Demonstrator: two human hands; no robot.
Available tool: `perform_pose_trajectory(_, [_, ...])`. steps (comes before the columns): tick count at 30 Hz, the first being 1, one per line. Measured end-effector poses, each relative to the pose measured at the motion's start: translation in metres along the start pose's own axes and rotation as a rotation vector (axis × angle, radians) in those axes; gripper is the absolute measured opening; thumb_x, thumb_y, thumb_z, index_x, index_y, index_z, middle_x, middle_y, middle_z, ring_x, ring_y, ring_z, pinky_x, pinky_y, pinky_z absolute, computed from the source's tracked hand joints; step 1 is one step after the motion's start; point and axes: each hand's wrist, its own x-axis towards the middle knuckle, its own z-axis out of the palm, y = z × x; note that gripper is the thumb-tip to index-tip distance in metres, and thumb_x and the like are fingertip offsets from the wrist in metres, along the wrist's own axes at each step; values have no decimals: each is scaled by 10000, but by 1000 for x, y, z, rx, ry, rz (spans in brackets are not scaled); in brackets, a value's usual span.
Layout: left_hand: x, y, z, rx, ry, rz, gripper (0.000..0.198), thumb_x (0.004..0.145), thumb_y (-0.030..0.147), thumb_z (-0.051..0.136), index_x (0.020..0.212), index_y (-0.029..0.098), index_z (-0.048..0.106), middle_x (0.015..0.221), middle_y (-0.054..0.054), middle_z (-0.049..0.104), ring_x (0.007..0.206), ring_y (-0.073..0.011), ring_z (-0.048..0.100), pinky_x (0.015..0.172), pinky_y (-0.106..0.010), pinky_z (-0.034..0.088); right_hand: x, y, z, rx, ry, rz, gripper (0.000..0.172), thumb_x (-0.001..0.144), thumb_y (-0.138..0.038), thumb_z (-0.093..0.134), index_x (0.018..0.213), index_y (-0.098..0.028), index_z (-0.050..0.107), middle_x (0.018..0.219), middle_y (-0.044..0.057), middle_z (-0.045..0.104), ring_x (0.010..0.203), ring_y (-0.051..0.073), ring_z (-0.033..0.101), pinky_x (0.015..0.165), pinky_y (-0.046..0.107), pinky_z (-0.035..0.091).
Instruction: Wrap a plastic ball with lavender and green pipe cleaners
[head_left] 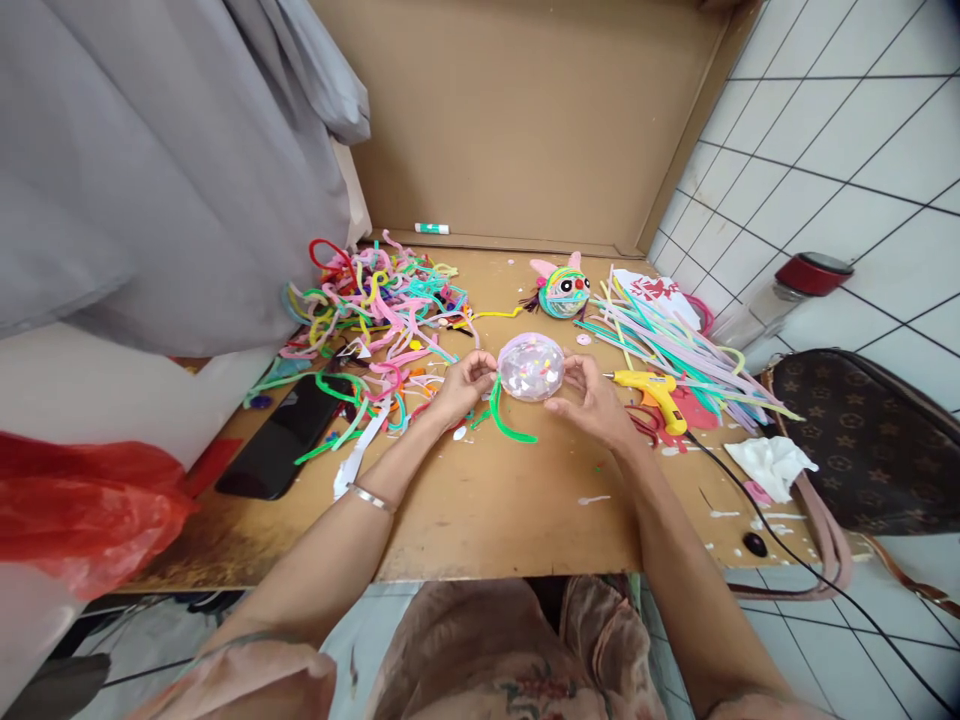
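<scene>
A clear plastic ball (531, 375) with small coloured bits showing in it is held between my two hands above the wooden table. A lilac pipe cleaner (525, 340) runs along its upper edge. My left hand (469, 385) pinches the ball's left side, where a green pipe cleaner (506, 425) hangs down and curves to the right. On the opposite side, the fingers and thumb of my right hand (589, 395) are closed on the ball's edge. Beside my right hand lies a yellow hot glue gun (652, 390), its nozzle toward my fingers.
Tangled pipe cleaners (390, 290) are heaped at the back left, near a black phone (281, 440). A decorated ball with eyes (564, 290) stands at the back. Straight pipe cleaners (660, 340), a handbag (862, 440), a clear bottle (765, 310) and a black cord (757, 510) occupy the right.
</scene>
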Motion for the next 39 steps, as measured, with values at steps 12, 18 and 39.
perform_pose_trajectory(12, [0, 2, 1, 3, 16, -21, 227, 651, 184, 716, 796, 171, 543, 722, 40, 555, 645, -84, 515, 602, -190, 400, -6, 5, -5, -46, -133, -96, 1121, 540, -714, 815, 1469, -256, 385, 1607, 159, 301, 1511, 365, 257, 1235, 567, 235])
perform_pose_trajectory(18, [0, 6, 3, 19, -4, -28, 197, 685, 168, 707, 797, 167, 545, 697, 42, 556, 623, -84, 511, 595, -193, 389, -12, -3, 5, -192, -72, -73, 1188, 545, -636, 859, 1511, -212, 313, 1618, 196, 283, 1518, 375, 240, 1240, 576, 207])
perform_pose_trajectory(39, [-1, 8, 4, 26, 1, -39, 256, 650, 229, 759, 789, 175, 551, 655, 53, 558, 585, -72, 505, 563, -182, 404, -7, -1, 6, -130, 100, -85, 363, 842, -206, 464, 1195, -247, 538, 1362, 93, 599, 1259, 247, 578, 1087, 472, 440])
